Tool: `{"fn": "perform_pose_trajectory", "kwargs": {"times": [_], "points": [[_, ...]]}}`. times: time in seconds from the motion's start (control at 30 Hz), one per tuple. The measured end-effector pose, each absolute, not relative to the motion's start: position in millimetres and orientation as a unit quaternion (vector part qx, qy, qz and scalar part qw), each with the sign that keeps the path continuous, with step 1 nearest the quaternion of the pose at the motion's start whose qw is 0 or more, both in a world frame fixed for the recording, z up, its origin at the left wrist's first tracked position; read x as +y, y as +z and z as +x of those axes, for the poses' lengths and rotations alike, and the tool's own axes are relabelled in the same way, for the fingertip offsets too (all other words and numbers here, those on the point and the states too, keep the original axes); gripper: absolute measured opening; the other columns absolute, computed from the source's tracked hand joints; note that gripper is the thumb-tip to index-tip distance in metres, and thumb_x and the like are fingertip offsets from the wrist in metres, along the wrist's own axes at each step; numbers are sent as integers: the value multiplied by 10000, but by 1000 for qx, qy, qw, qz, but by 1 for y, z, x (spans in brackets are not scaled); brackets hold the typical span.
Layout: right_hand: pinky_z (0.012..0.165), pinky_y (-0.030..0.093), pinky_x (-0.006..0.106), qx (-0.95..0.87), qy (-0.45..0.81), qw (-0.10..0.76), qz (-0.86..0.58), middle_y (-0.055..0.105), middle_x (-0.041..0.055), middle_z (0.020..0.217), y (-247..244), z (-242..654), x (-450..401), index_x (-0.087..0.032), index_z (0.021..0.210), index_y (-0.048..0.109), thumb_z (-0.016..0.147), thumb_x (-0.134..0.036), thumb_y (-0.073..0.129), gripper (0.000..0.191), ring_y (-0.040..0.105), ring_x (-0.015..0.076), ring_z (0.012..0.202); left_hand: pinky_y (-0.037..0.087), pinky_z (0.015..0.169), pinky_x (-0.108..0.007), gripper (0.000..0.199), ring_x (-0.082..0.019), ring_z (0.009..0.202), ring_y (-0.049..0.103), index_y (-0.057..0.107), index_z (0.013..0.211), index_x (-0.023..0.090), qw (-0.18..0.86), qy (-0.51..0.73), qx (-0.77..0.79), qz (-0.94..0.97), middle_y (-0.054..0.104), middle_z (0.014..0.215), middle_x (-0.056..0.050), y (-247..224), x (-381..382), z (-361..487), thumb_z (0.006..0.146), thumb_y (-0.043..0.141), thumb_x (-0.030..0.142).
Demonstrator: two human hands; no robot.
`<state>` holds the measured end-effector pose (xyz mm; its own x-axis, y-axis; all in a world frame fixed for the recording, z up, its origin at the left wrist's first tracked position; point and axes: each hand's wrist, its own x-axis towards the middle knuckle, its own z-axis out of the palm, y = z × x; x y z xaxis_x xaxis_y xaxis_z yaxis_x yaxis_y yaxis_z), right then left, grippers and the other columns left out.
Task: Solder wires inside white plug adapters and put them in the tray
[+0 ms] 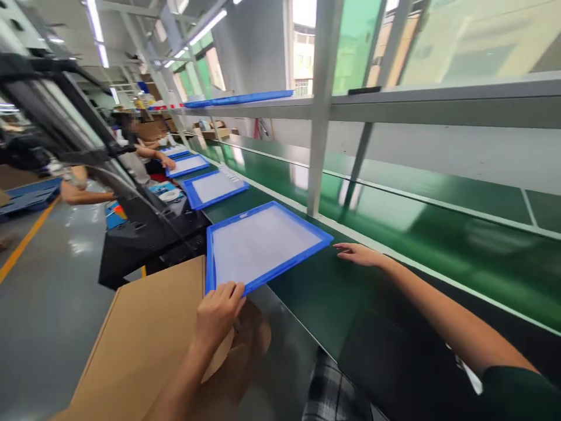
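A flat white board with a blue frame [267, 241] lies partly over the edge of the green worktop [307, 298]. My left hand [221, 307] grips its near left corner, fingers curled over the blue rim and thumb below. Just past the board's right corner, my right hand [357, 255] is held over the worktop with its fingers stretched out and nothing in them. Whether its fingertips touch the surface I cannot tell. Beneath my left arm is a large brown cardboard box [149, 339].
More blue-framed boards [214, 188] line the worktop ahead, where a co-worker's hand [166, 162] touches one. A black machine with a slanted column [144, 199] stands at left. A white post [322, 134] carries a shelf [438, 105] on the right, beside the green conveyor belt [438, 240].
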<state>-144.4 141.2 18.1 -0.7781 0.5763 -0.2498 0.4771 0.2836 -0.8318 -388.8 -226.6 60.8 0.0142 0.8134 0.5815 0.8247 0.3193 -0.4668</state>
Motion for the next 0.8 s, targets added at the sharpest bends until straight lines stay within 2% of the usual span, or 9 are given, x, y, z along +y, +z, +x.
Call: {"fn": "perform_pose_trajectory", "kwargs": {"times": [0.1, 0.2, 0.33, 0.5, 0.67, 0.73, 0.8], "points": [[1124, 419, 466, -800, 484, 75, -347, 618, 73, 1356, 31, -49, 110, -238, 1243, 660, 739, -481, 702, 561, 588, 301, 1235, 365, 593, -293, 142, -182, 693, 616, 609, 850, 208, 288, -2, -758, -586, 612, 747, -1, 38, -201, -359, 964, 530, 237], [1120, 415, 463, -805, 440, 124, -378, 593, 82, 1383, 40, 29, 70, -231, 1322, 594, 812, -537, 603, 595, 562, 291, 1268, 320, 533, -289, 122, -187, 714, 629, 598, 920, 207, 157, -1, -814, -560, 636, 868, -15, 30, -176, -322, 975, 523, 287], [1056, 469, 452, -770, 391, 191, -467, 615, 80, 1354, 38, 110, 19, -238, 1309, 601, 843, -479, 549, 528, 575, 292, 1246, 268, 506, -286, 123, -199, 753, 644, 572, 975, 208, 28, -15, -805, -592, 636, 988, -33, 34, -151, -271, 991, 465, 268], [974, 521, 453, -740, 322, 221, -547, 645, 75, 1310, 19, 189, -18, -256, 1236, 654, 834, -422, 573, 443, 602, 307, 1196, 285, 515, -292, 126, -207, 739, 646, 558, 976, 195, 8, -47, -796, -603, 632, 1007, -63, 32, -142, -227, 978, 458, 271], [1036, 472, 495, -736, 251, 257, -574, 674, 115, 1200, -2, 221, -17, -205, 1154, 687, 835, -295, 555, 357, 626, 292, 1122, 386, 568, -305, 169, -221, 792, 639, 562, 1000, 192, -17, -67, -803, -591, 630, 1017, -77, 20, -139, -194, 972, 448, 313], [1066, 438, 512, -747, 231, 266, -564, 656, 133, 1180, -11, 219, -18, -190, 1128, 698, 833, -256, 549, 337, 604, 296, 1135, 454, 646, -334, 194, -251, 859, 633, 575, 1018, 175, -25, -78, -798, -597, 630, 993, -96, 15, -139, -185, 964, 451, 315], [1075, 419, 524, -761, 213, 273, -549, 637, 145, 1186, -17, 215, -21, -181, 1108, 709, 815, -243, 582, 326, 582, 308, 1145, 495, 778, -405, 246, -305, 984, 603, 589, 1075, 136, 20, -116, -787, -605, 620, 1038, -151, 10, -140, -179, 939, 479, 308]]}}
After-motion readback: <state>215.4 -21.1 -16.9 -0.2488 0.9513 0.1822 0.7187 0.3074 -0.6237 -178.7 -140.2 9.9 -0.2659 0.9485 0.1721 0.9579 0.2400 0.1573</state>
